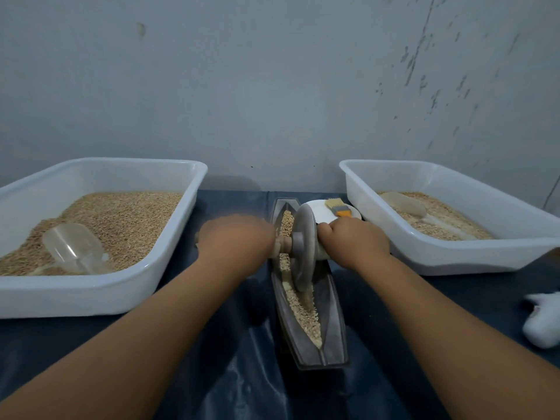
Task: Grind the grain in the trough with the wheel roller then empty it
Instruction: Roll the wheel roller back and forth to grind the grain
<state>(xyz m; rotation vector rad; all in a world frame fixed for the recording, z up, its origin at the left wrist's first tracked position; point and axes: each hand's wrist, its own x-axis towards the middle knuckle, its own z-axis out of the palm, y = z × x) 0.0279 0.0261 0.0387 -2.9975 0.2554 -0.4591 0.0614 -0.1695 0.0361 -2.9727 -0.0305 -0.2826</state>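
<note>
Against a scuffed grey wall, a dark-covered table [230,374] holds a narrow trough [331,325] of grain [304,310] between two white tubs. A person's left hand [238,237] and right hand [354,241] each grip the axle either side of the wheel roller [303,247], which stands upright in the trough's middle.
</note>
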